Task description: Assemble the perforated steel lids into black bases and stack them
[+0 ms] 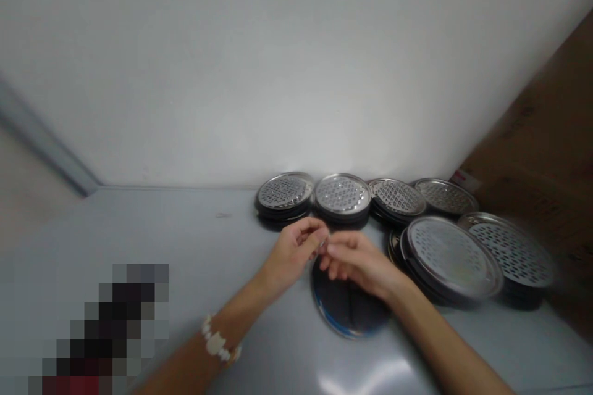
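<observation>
Head cam: my left hand [291,256] and right hand [359,262] are curled closed, fingertips meeting on a small shiny metal piece [323,245], too small to identify. Right under them lies a round dark disc with a blue-tinted rim [349,303], flat on the pale grey bench [139,228]. Just past it, round perforated stainless steel trays [343,193] sit in stacks near a white wall [278,68] and a brown cardboard box [532,136]. White beaded bracelet [216,344] on my left wrist.
</observation>
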`<state>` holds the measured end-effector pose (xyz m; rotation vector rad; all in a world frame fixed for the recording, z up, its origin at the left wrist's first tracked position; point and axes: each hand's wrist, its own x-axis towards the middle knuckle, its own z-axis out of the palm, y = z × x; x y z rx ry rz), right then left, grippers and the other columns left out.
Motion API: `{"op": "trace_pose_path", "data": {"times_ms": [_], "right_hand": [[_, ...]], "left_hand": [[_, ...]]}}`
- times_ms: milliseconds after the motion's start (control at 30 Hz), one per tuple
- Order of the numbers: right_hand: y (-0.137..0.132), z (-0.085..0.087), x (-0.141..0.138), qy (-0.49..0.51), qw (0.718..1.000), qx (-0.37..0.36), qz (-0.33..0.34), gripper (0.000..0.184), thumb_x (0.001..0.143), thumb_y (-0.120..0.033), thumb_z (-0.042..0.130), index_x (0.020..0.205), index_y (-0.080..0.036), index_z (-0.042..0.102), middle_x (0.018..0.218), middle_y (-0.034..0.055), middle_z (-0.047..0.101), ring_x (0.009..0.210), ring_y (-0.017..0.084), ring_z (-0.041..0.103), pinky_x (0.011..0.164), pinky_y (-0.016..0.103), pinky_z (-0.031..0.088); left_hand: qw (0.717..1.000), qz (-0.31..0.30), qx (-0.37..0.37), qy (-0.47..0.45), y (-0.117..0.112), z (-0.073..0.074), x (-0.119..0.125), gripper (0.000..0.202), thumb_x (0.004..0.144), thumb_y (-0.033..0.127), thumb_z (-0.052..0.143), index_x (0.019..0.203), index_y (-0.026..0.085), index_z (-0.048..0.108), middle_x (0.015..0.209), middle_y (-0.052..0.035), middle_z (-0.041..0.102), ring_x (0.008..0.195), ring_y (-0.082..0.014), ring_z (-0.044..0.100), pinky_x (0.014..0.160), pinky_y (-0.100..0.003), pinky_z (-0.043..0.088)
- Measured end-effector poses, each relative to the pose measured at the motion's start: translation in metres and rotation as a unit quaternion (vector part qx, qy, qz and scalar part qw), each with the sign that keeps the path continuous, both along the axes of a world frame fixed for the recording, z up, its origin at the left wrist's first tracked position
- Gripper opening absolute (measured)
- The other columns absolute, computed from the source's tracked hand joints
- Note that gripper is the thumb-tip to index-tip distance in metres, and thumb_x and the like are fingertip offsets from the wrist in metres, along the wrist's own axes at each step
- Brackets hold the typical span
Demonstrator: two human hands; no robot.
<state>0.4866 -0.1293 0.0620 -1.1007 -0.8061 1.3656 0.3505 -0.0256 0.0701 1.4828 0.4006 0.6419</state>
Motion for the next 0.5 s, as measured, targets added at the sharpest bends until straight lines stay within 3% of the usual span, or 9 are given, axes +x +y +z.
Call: {"op": "trace_pose_path", "data": {"times_ms": [100,233,400,500], "right_hand": [[0.001,0.001,0.003,-0.013,1.0,-0.009,-0.024,0.038,0.066,-0.046,0.09,0.081,-0.015,0.076,0.066,0.0021,0.073,0.05,0.007,0.063,0.047,0.015,0.044],[0.002,0.007,0.003,-0.14,0.986,0.001,-0.089,0.034,0.068,-0.046,0.088,0.078,-0.015,0.078,0.068,0.0048,0.075,0.056,0.013,0.068,0.052,0.02,0.051],[0.001,0.002,0.0,-0.308,0.934,0.041,-0.174,0.029,0.082,-0.044,0.076,0.088,-0.015,0.079,0.073,0.0078,0.078,0.063,0.02,0.073,0.063,0.03,0.059],[-0.001,-0.004,-0.001,-0.413,0.887,0.088,-0.186,0.02,0.088,-0.035,0.069,0.089,-0.017,0.079,0.074,0.0065,0.078,0.064,0.02,0.074,0.061,0.028,0.057]], "left_hand": [[1.0,0.004,0.023,0.004,0.003,0.002,0.0,0.029,0.081,0.043,0.069,0.082,0.014,0.067,0.069,0.0001,0.062,0.065,-0.0125,0.056,0.062,-0.024,0.047],[0.998,0.037,0.029,0.029,0.008,0.0,-0.002,0.026,0.08,0.039,0.069,0.087,0.014,0.071,0.082,-0.0051,0.071,0.074,-0.0159,0.063,0.072,-0.029,0.053],[0.998,0.024,-0.032,0.038,0.008,-0.007,-0.004,0.028,0.077,0.027,0.072,0.101,0.014,0.068,0.082,-0.0041,0.074,0.077,-0.018,0.072,0.077,-0.032,0.059],[0.997,0.027,-0.047,0.053,0.008,-0.008,-0.004,0.02,0.078,0.026,0.073,0.093,0.014,0.068,0.08,-0.0049,0.075,0.076,-0.0181,0.074,0.077,-0.032,0.06]]}}
